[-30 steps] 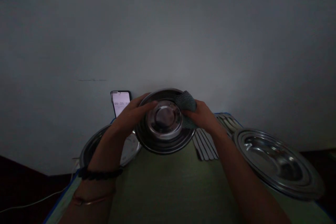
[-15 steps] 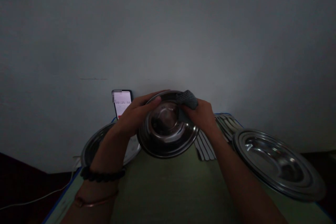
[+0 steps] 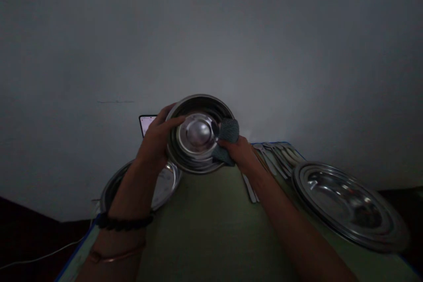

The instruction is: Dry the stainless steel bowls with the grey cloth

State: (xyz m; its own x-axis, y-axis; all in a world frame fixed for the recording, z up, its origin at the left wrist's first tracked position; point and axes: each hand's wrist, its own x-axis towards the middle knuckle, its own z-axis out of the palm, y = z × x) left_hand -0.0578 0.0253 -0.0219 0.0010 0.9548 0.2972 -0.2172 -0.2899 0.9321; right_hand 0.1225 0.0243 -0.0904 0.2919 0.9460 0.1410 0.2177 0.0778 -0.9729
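Observation:
I hold a shiny steel bowl (image 3: 197, 134) up above the far end of the green table (image 3: 205, 229), tilted toward me. My left hand (image 3: 155, 141) grips its left rim, fingers curled over the edge. My right hand (image 3: 238, 152) is closed on a grey-green cloth (image 3: 227, 133) pressed against the bowl's right side. A dark bead bracelet circles my left wrist.
A steel plate (image 3: 350, 205) lies at the right of the table, another steel plate (image 3: 158, 185) at the left under my left arm. Several spoons (image 3: 279, 154) lie in a row behind my right hand. A lit phone (image 3: 147, 122) leans on the wall.
The bowl has been lifted higher and farther from me and tilted more upright. The cloth has slid from the bowl's top edge to its right side.

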